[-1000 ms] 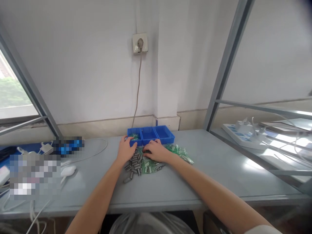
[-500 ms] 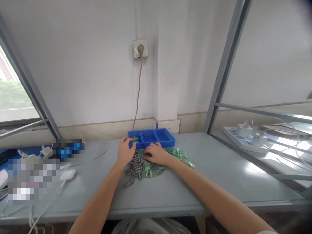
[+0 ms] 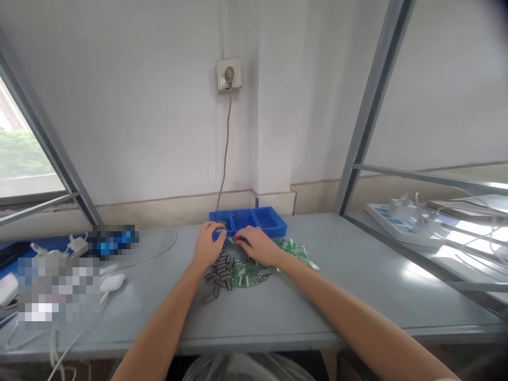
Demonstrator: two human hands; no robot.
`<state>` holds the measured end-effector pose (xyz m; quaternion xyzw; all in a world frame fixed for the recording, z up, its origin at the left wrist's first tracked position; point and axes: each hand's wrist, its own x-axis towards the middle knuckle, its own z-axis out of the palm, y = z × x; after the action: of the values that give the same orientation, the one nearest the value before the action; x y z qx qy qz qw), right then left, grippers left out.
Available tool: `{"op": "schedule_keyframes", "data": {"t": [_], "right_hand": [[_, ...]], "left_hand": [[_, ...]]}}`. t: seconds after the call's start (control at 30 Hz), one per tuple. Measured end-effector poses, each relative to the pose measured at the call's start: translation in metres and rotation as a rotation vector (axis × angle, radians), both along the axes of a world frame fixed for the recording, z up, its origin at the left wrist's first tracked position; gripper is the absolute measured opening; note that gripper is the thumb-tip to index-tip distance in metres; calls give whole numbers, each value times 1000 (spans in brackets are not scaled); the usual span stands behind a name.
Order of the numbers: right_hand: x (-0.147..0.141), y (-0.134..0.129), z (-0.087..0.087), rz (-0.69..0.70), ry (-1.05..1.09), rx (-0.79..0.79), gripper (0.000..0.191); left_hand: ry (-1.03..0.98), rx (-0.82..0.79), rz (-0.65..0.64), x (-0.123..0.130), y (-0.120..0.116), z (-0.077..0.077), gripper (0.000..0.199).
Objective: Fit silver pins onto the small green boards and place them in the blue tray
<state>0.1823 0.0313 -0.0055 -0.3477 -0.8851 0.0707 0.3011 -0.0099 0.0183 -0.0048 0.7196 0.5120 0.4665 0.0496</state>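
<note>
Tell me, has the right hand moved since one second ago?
Yes. The right hand has moved slightly away from the person, off the green parts and up to the front edge of the blue tray.

I see the tray (image 3: 273,225) at the back of the table (image 3: 337,286), against the wall under the socket (image 3: 228,73). Just before it lie the metal cylinders (image 3: 219,272), with the small bags (image 3: 296,248) to their right. My left hand (image 3: 207,244) and right hand (image 3: 257,244) rest between tray and heaps
</note>
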Motion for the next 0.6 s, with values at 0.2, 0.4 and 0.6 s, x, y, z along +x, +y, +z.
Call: {"op": "schedule_keyframes", "data": {"t": [0.2,0.4,0.6], "right_hand": [[-3,-7,10,55,340,-315,21],[1,0,13,83,554,-553,34],[1,-4,12,95,637,-683,38]], "left_hand": [[174,-54,-173,5,-13,7,46],[119,-80,-177,1,-2,2,18],[-197,-231,-249,3,2,-6,16]]}}
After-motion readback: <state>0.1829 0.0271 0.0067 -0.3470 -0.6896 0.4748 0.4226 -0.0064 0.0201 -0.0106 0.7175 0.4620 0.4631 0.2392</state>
